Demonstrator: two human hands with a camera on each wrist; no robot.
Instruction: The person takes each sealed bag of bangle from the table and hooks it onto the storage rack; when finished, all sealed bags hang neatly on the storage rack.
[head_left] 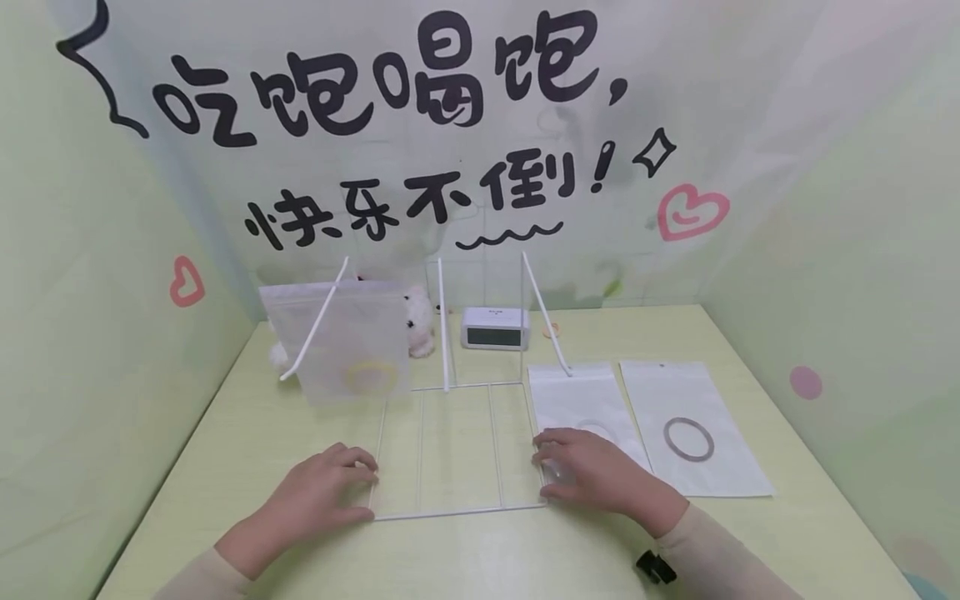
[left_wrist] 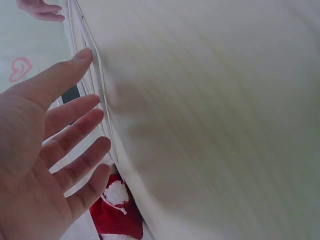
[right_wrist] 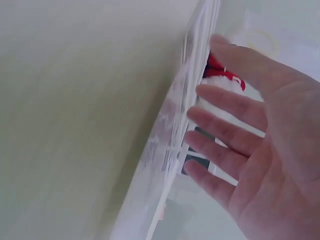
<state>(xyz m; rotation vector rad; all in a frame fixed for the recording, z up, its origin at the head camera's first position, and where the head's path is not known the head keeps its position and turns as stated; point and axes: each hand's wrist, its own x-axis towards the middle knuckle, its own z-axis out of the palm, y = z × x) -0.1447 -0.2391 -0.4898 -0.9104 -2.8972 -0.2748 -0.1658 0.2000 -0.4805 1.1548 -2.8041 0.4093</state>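
A white wire rack (head_left: pixel 459 512) stands on the table in the head view, with three slanted prongs rising at its back. On the left prong hangs a translucent bag (head_left: pixel 330 333) holding a pale yellow ring (head_left: pixel 367 379). My left hand (head_left: pixel 322 492) is at the left side of the rack's base, fingers loosely spread and fingertips at the wire. At the opposite side my right hand (head_left: pixel 592 471) touches the base wire with relaxed fingers. Both wrist views show the palms, left hand (left_wrist: pixel 55 140) and right hand (right_wrist: pixel 250 135), with nothing gripped.
Two flat bags lie right of the rack: a nearer-in bag (head_left: pixel 577 392) partly under my right hand, and an outer bag (head_left: pixel 723 467) with a grey ring (head_left: pixel 688 439). Behind stand a white digital clock (head_left: pixel 495 329) and a plush toy (head_left: pixel 418 321). A black object (head_left: pixel 656 567) is by my right sleeve.
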